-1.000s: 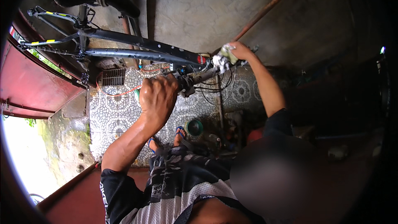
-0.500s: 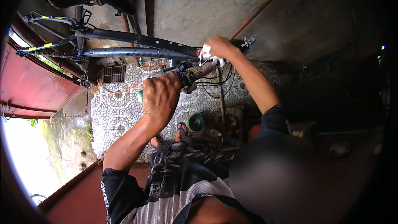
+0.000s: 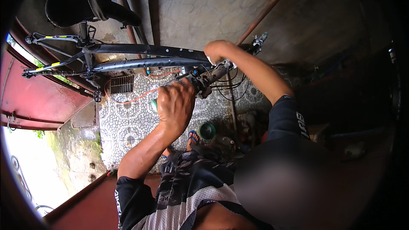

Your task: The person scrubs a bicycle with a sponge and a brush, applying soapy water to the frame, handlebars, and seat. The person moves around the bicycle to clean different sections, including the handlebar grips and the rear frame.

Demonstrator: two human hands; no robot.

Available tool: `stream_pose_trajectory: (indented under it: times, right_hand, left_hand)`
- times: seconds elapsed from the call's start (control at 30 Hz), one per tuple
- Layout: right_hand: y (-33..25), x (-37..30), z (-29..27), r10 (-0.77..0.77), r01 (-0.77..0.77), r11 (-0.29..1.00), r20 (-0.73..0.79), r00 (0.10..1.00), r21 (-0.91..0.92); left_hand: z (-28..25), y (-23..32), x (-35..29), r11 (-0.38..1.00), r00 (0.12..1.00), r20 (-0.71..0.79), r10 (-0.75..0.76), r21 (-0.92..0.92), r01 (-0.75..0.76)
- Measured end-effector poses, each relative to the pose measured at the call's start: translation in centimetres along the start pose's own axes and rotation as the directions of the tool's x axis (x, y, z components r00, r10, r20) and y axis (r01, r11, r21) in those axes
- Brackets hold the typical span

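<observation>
A dark bicycle frame (image 3: 149, 50) stretches across the upper left, its wheels not in view. My left hand (image 3: 176, 104) is wrapped round the near end of the handlebar (image 3: 220, 75), beside the brake lever. A green tip (image 3: 154, 104) pokes out past that hand. At the front of the frame, near the stem, my right hand (image 3: 218, 51) is closed on a white, foamy cloth or wad (image 3: 230, 64) pressed against the bicycle. The fingers of the right hand are mostly hidden behind it. Thin black cables hang below the bar.
A black saddle (image 3: 68, 5) rises at the upper left against the wall. Below lie a floor drain grate (image 3: 122, 84), an orange hose (image 3: 132, 101) and patterned tiles. A green bucket (image 3: 206, 131) stands by my feet. A red metal gate (image 3: 32, 87) is at left.
The view has shifted slightly, so the bicycle appears a little lower and to the right. My right hand has turned over the front of the frame, hiding more of the foamy wad; the left keeps its grip.
</observation>
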State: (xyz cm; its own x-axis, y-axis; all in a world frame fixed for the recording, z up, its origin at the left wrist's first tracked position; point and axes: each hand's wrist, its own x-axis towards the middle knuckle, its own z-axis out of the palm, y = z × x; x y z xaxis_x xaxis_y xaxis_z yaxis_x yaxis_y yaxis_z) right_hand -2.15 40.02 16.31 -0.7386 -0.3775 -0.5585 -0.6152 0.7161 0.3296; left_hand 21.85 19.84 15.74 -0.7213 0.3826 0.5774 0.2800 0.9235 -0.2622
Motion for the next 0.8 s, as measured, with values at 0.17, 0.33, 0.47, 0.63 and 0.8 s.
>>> stream_pose_trajectory:
  times: [0.17,0.33,0.47,0.63,0.8]
  right_hand:
    - [0.7,-0.6,-0.1,-0.064,0.051,0.993,0.118,0.991,0.107]
    - [4.1,-5.3,2.5,0.336,-0.156,0.917,-0.502,0.797,0.367]
    - [4.4,-12.2,11.6,0.689,0.372,0.629,-0.711,0.141,0.683]
    - [-3.1,-14.6,28.0,0.792,0.838,-0.246,0.599,-0.116,0.488]
    - [-10.2,-2.7,34.9,0.795,0.858,-0.503,0.445,0.412,0.104]
  left_hand:
    - [0.3,-0.3,0.5,0.999,0.998,-0.046,0.034,0.011,-0.033]
    - [0.3,-0.7,0.6,0.998,1.000,0.020,0.008,-0.062,-0.007]
    - [-0.2,-2.1,1.4,0.999,0.999,0.000,0.035,-0.030,-0.035]
    - [-1.1,-4.6,3.5,0.993,0.994,0.015,0.112,0.039,-0.113]
    - [-1.5,-5.8,5.4,0.996,0.965,0.247,0.091,-0.003,-0.093]
